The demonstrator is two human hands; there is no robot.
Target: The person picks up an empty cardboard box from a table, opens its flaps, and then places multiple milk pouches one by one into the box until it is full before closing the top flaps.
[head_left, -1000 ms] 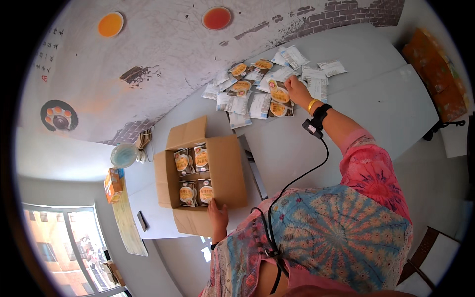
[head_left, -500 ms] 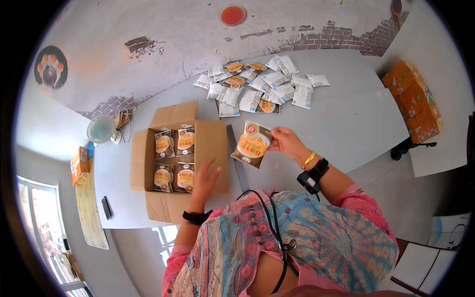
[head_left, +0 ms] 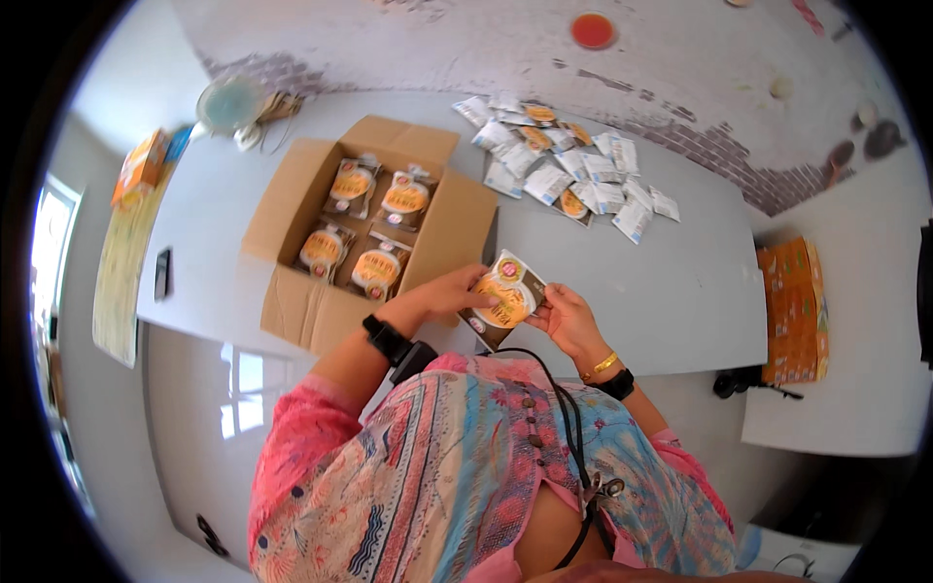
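Note:
Between both hands is a brown, white and yellow food packet (head_left: pixel 508 291), tilted above the near edge of the table. My left hand (head_left: pixel 459 293) grips its left side, with the thumb across the front. My right hand (head_left: pixel 567 317) pinches its right edge. Just left of the hands stands an open cardboard box (head_left: pixel 452 233) with its flaps folded out. Inside, similar packets (head_left: pixel 377 268) stand in groups, one group in each of several spots. Farther back lies a loose pile of packets (head_left: pixel 549 181), most with their white backs up.
A grey table (head_left: pixel 671 291) carries box and pile. At its left lies a black phone (head_left: pixel 163 274); a pale green round object (head_left: pixel 230 103) stands at the back left. Orange cartons (head_left: pixel 792 309) are stacked off the right end. Another orange box (head_left: pixel 142 167) sits far left.
My left hand has moved from beside the box onto the packet, which my right hand was holding alone. The packet is now lower and nearer my body. The whole view has turned.

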